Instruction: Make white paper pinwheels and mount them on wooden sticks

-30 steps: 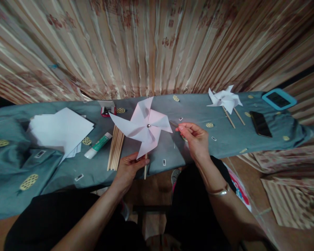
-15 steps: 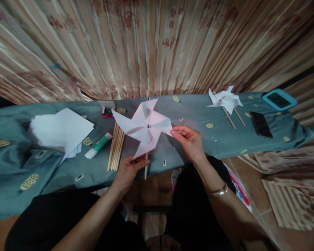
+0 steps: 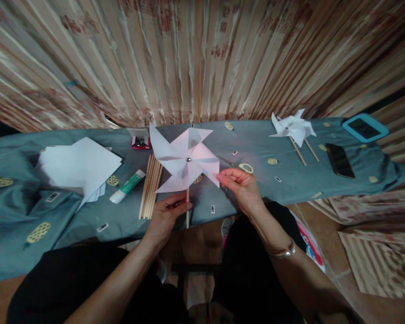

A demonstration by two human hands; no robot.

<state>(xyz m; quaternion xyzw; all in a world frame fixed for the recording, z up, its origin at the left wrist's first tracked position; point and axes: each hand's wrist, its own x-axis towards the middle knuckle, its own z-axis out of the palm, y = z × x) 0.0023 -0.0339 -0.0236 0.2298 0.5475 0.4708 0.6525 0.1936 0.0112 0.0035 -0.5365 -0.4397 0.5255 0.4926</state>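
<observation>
A white paper pinwheel [image 3: 178,164] with a shiny pin at its centre is held up over the near edge of the table. My left hand [image 3: 167,213] is closed round its wooden stick [image 3: 187,218], below the blades. With thumb and fingertips, my right hand [image 3: 239,186] pinches the tip of the right-hand blade. Just beyond that hand lie scissors with a pale yellow-green handle [image 3: 246,168], partly hidden. Several bare wooden sticks [image 3: 150,186] lie in a bundle left of the pinwheel.
A green-and-white glue stick [image 3: 127,186], a stack of white paper [image 3: 77,162] and a red box of pins [image 3: 141,142] lie to the left. Finished pinwheels [image 3: 293,127], a black phone [image 3: 339,160] and a blue-framed device [image 3: 366,127] are at the right. A curtain [image 3: 189,58] hangs behind.
The pinwheel's blades have turned clockwise, with my right hand moving slightly down on the blade tip. The scissors' handle has come into view behind it.
</observation>
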